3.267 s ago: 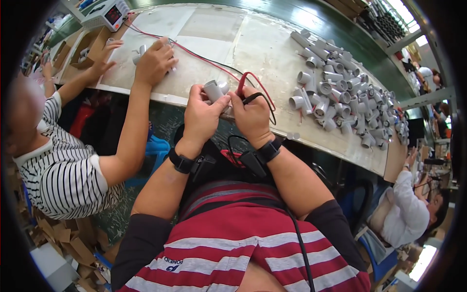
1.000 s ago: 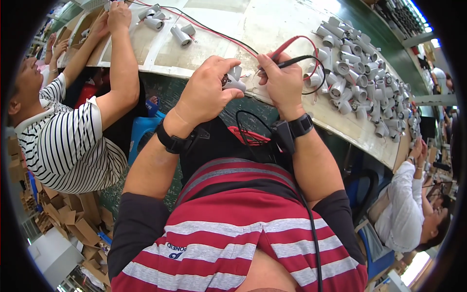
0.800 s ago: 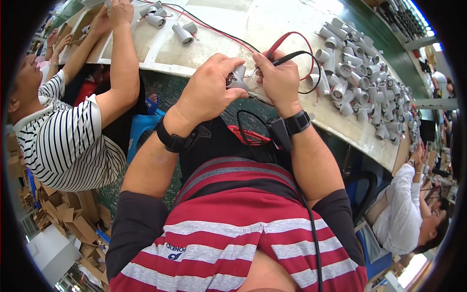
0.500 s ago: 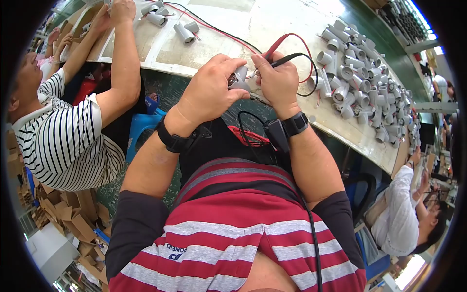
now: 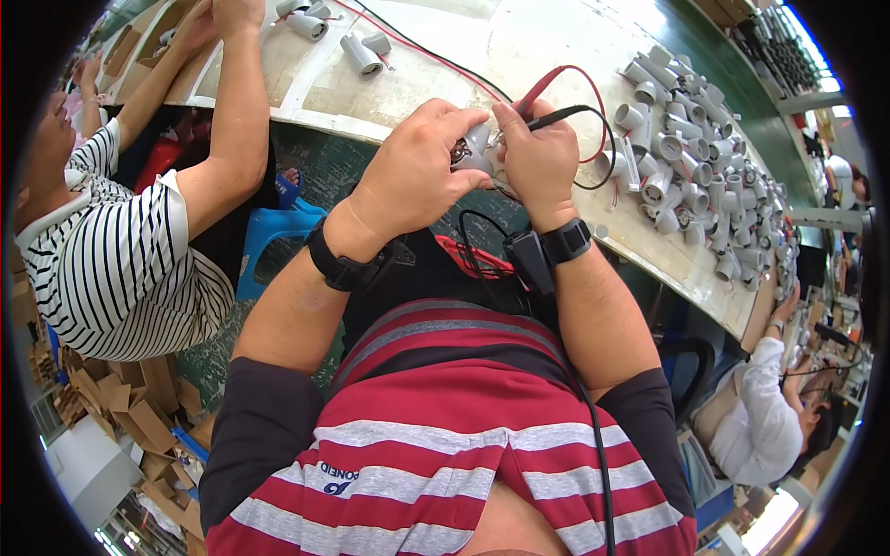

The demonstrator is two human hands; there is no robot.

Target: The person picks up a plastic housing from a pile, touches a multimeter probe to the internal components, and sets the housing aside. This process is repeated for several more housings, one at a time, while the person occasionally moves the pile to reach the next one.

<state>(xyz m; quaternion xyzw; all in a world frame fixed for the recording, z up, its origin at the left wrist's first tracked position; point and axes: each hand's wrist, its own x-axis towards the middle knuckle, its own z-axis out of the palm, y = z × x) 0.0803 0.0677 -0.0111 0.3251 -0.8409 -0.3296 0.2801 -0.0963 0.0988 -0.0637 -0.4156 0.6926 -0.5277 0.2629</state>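
- both hands meet at the near edge of the bench (image 5: 556, 56).
- left hand (image 5: 413, 176) is clamped around a grey socket (image 5: 475, 148), fingers curled over it.
- right hand (image 5: 538, 153) pinches two probes (image 5: 547, 107), one red and one black, just beside the socket.
- a pile of sockets (image 5: 695, 157) lies toward the right end.

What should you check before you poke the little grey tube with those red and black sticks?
1. Left hand grips the grey tube: ok.
2. Right hand holds both the red probe and black probe: ok.
3. Probe tips touch the tube's contacts: cannot tell, fingers hide them.
4. Probe leads untangled: cannot tell, they loop beside the pile of grey tubes.
5. Co-worker's arm is away from the hands: ok.
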